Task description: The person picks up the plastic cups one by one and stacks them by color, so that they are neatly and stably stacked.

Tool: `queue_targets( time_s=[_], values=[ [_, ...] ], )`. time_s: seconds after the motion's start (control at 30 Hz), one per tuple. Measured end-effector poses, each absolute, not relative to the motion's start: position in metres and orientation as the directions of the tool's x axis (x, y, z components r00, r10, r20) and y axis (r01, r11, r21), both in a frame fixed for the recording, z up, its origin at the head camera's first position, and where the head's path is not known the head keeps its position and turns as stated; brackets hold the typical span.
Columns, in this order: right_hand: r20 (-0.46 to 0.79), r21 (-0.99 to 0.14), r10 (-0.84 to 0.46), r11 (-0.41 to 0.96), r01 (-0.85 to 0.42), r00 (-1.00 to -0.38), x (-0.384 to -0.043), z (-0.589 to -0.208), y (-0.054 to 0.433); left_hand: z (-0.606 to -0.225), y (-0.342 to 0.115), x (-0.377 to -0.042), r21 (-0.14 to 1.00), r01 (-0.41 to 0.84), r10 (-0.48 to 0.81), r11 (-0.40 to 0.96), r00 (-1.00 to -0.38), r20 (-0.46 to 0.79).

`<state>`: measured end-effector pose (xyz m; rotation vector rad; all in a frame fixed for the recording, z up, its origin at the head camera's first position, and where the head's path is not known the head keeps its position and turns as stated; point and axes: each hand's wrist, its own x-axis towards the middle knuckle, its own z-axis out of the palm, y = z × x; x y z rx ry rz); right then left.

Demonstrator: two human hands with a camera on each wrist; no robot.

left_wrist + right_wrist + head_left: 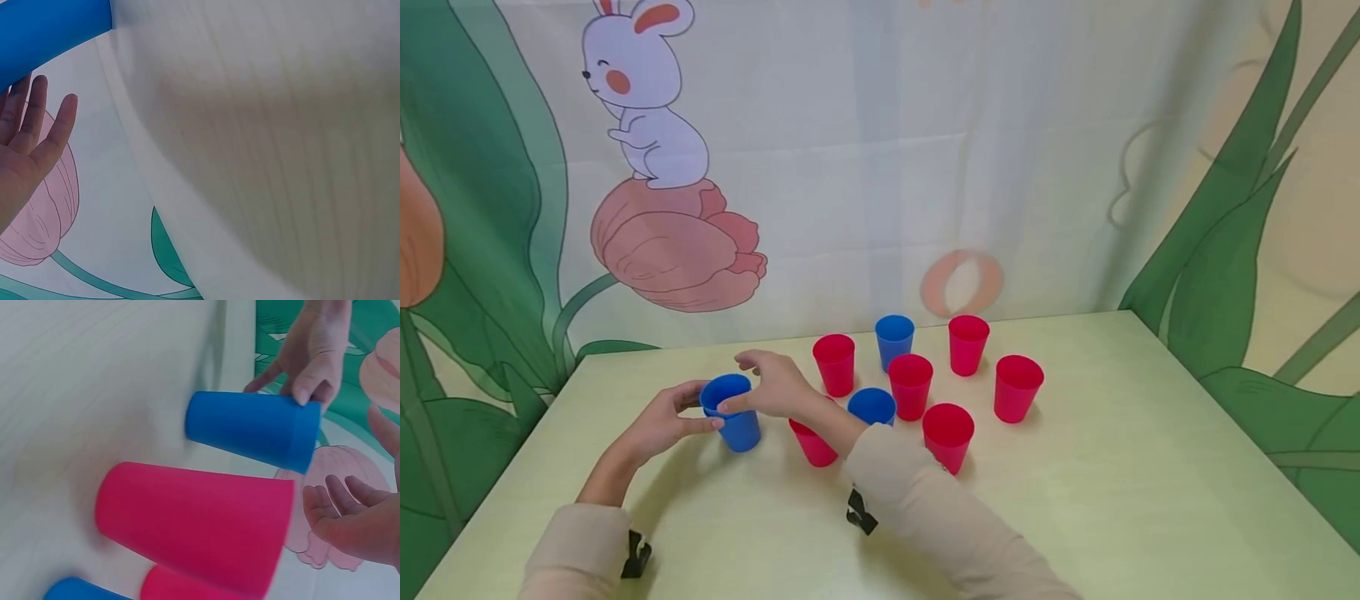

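Observation:
A blue cup (741, 429) stands upright at the left of the table, and a rim line near its top shows a second blue cup nested in it. My left hand (662, 423) holds it near the rim, the thumb on the front side and fingers behind. In the right wrist view, that thumb lies against the blue cup (250, 425) by its rim. Just right of the stack, my right hand (778, 385) hovers at rim height with its fingers loosely bent and nothing gripped. In the right wrist view, the right hand (359, 519) is apart from the cup.
Right of the hands stand several red cups, among them a front one (949, 435) and a far-right one (1018, 389). Two more blue cups are among them, one at the back (895, 340) and one (872, 406) partly behind the right forearm. A printed curtain (820, 167) hangs behind the table.

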<state>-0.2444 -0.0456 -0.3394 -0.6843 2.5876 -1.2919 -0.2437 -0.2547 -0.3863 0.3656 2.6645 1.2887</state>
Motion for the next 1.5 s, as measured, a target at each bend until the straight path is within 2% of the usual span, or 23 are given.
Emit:
queue_targets(
  time_s=[0.37, 1.07, 1.5],
  values=[
    [0.116, -0.794, -0.482, 0.48, -0.373, -0.868, -0.232, -0.321, -0.033, -0.384, -0.257, -0.241, 0.782, 0.149, 0.275, 0.606, -0.961, -0.03],
    [0.154, -0.81, -0.506, 0.427, -0.401, -0.849, -0.22, -0.302, 0.022, -0.385, -0.256, -0.243, 0.776, 0.126, 0.25, 0.618, -0.967, -0.041],
    [0.132, -0.751, -0.51, 0.508, -0.421, -0.85, -0.216, -0.305, 0.061, -0.387, -0.252, -0.243, 0.786, 0.121, 0.256, 0.606, -0.965, -0.05]
  ],
)
